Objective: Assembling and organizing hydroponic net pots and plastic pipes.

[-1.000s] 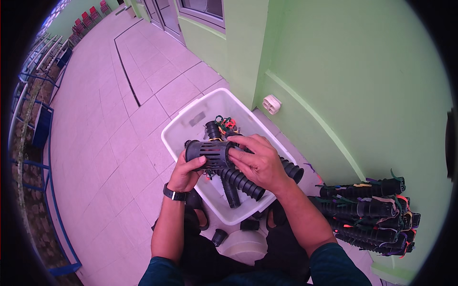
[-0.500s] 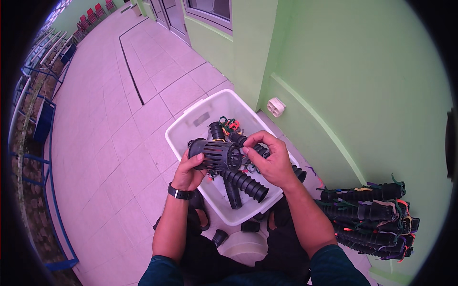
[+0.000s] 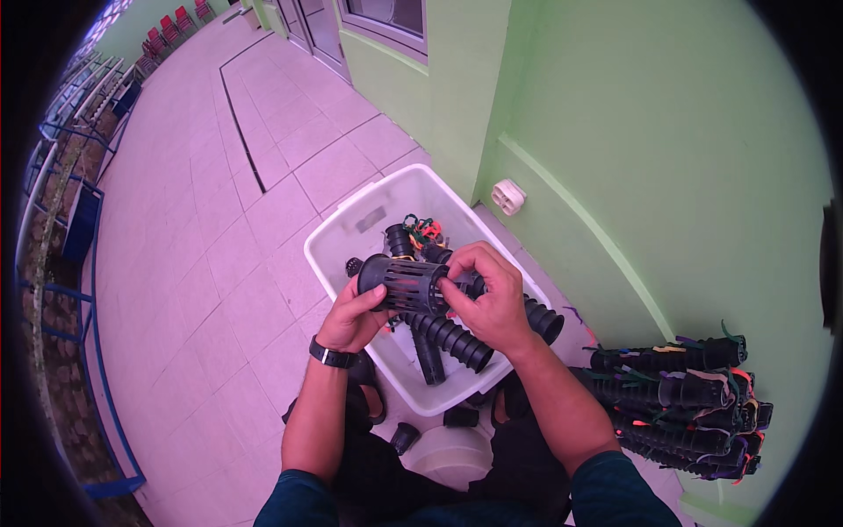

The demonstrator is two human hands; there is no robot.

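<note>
over the white tub [image 3: 349,233], the left hand [image 3: 347,321] grips a slotted black pot [image 3: 406,286] sideways, likely to steady 1 end for the right hand [image 3: 492,299], whose bent fingers touch it there (whether they pinch anything cannot be told).

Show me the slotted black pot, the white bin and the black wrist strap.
Slotted black pot [image 3: 404,285]: head view, on its slotted side.
White bin [image 3: 418,198]: head view, on its bare inner wall.
Black wrist strap [image 3: 334,357]: head view, on its middle.
</note>
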